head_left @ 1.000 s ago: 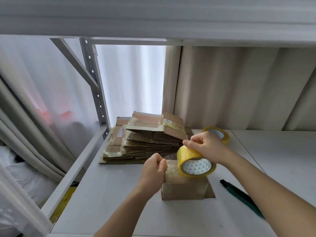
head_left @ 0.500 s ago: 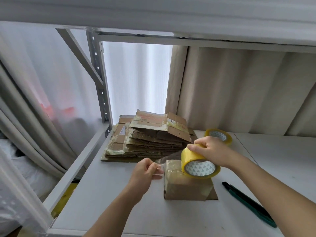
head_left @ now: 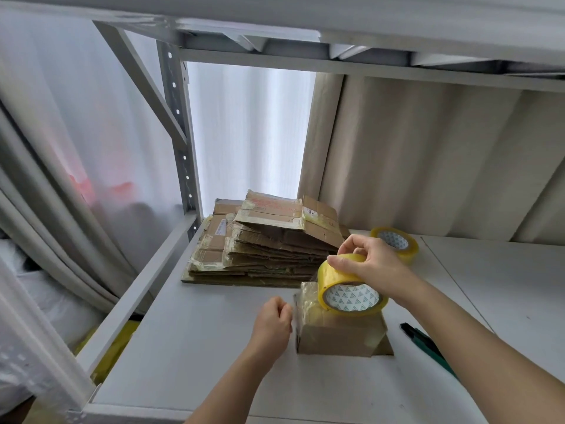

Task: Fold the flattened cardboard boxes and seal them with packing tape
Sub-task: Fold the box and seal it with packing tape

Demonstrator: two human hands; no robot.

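Head view. We see a small folded cardboard box (head_left: 337, 335) standing on the white shelf surface (head_left: 195, 347), near the front and a little right of centre. Its top and left face are glossy with clear tape film; one bottom flap sticks out flat at its right side.

The right hand (head_left: 371, 264) grips a roll of yellowish packing tape (head_left: 348, 284) from above, fingers and thumb curled over the outer rim. The roll stands on edge with its patterned core facing us; its lower rim appears to rest on the box top. Whether a strip runs from the roll to the box we cannot tell.

The left hand (head_left: 273, 318) sits just beside the left face of the box, fingers curled inward, thumb against the forefinger. We cannot tell if it pinches a tape end or holds nothing; contact with the box is likewise unclear.

Behind the box, toward the rear left of the shelf, lies a stack of flattened cardboard boxes (head_left: 263, 249), worn, with old tape on them. A second tape roll (head_left: 395, 243) lies flat at the rear, right of the stack. A dark green cutter (head_left: 425, 342) lies on the shelf to the right of the box, apart from it.

A grey metal shelf upright (head_left: 179, 139) stands at rear left; curtains (head_left: 428, 154) hang behind.
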